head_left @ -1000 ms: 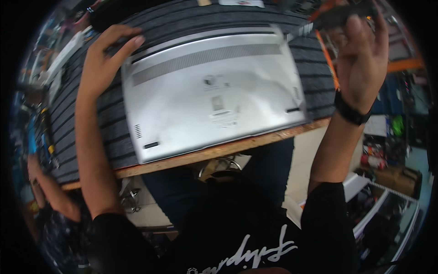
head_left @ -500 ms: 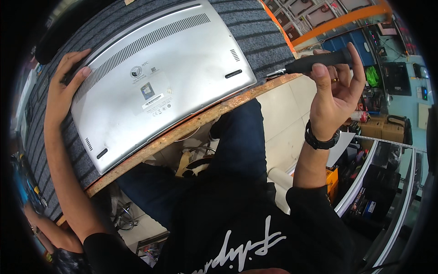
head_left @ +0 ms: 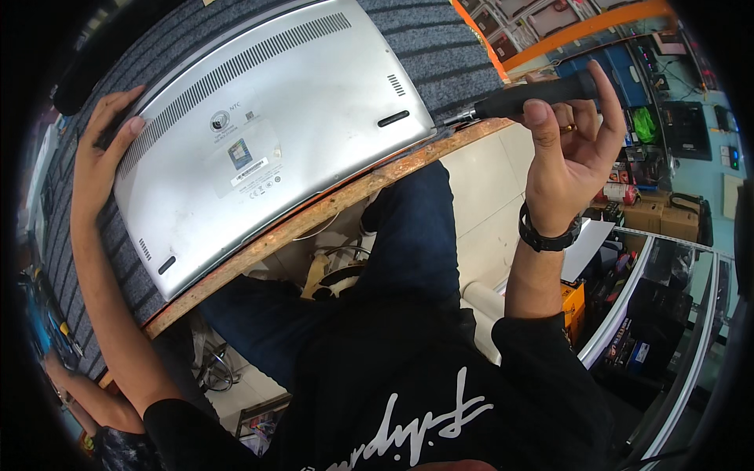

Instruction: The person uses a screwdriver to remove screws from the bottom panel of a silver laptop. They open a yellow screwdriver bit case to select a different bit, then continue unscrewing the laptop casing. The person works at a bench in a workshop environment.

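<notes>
A silver laptop (head_left: 267,149) lies upside down on a grey striped mat (head_left: 440,55), its vented base facing up. My left hand (head_left: 106,153) rests flat on the laptop's far left edge, fingers spread. My right hand (head_left: 569,153) is raised off the right end of the table and grips a black-handled screwdriver (head_left: 526,98). The screwdriver's metal tip points left toward the laptop's near right corner, a little short of it. A dark watch is on my right wrist.
The wooden table edge (head_left: 330,208) runs diagonally in front of my dark trousers. Cables and a stool frame (head_left: 330,271) sit under the table. Shelves with boxes (head_left: 652,212) and a glass counter (head_left: 675,314) stand at the right. Another person's arm (head_left: 78,392) shows at lower left.
The view has swung left, so the laptop now sits upper left. My right hand with the screwdriver has stayed raised, its tip now close to the laptop's right corner. My left hand keeps its place.
</notes>
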{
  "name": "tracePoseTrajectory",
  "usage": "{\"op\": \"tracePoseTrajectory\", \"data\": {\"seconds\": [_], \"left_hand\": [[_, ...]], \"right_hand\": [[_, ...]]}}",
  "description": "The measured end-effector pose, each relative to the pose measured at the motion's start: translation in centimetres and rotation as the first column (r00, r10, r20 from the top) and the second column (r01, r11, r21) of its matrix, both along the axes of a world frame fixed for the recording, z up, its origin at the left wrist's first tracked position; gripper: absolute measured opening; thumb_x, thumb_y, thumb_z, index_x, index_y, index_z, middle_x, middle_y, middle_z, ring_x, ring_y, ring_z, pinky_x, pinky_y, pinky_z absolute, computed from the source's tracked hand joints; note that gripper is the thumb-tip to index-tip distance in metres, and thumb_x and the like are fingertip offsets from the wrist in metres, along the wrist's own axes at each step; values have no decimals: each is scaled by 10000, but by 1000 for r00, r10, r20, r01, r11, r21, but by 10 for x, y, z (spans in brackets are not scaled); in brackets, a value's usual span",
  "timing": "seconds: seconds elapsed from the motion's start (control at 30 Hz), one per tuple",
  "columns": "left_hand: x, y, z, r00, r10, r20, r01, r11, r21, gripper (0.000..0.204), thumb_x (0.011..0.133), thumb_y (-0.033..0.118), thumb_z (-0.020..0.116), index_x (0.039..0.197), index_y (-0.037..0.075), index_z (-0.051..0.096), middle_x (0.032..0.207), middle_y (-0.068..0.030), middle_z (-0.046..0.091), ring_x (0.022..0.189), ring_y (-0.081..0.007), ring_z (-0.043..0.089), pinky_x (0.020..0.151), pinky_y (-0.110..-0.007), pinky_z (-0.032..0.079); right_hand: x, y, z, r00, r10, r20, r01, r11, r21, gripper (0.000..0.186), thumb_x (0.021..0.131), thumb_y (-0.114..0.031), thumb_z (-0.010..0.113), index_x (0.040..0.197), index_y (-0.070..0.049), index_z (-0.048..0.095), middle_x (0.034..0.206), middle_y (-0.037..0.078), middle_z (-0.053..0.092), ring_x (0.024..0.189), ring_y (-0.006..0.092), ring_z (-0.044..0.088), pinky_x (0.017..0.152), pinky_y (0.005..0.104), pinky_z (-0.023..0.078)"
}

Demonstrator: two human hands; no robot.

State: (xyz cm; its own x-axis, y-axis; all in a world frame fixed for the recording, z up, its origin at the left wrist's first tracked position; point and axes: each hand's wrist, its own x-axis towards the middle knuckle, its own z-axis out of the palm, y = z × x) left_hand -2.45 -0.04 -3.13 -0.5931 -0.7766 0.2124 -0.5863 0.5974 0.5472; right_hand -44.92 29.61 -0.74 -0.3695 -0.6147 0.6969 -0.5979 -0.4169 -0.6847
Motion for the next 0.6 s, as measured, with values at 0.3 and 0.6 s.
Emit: {"op": "tracePoseTrajectory", "data": {"seconds": [0.3,0.6], "left_hand": [[-2,2,-4,998,49,40,-47,998,-47,467,906,383,726,1302,136,718,1297,-85,639,1239,-245,600,1125,-445,432],[6,1,-1,997,36,68,-30,996,-90,465,914,382,722,1312,142,713,1310,-81,636,1247,-243,598,1132,-441,432]], "right_hand": [[11,4,4,976,-2,-216,-2,1000,-19,738,880,87,741,1487,-7,331,1230,240,631,1127,280,685,896,376,644],[0,-8,1,904,346,-251,-371,926,-61,750,867,108,729,1463,-69,310,1179,284,639,1007,362,737,863,428,657]]}}
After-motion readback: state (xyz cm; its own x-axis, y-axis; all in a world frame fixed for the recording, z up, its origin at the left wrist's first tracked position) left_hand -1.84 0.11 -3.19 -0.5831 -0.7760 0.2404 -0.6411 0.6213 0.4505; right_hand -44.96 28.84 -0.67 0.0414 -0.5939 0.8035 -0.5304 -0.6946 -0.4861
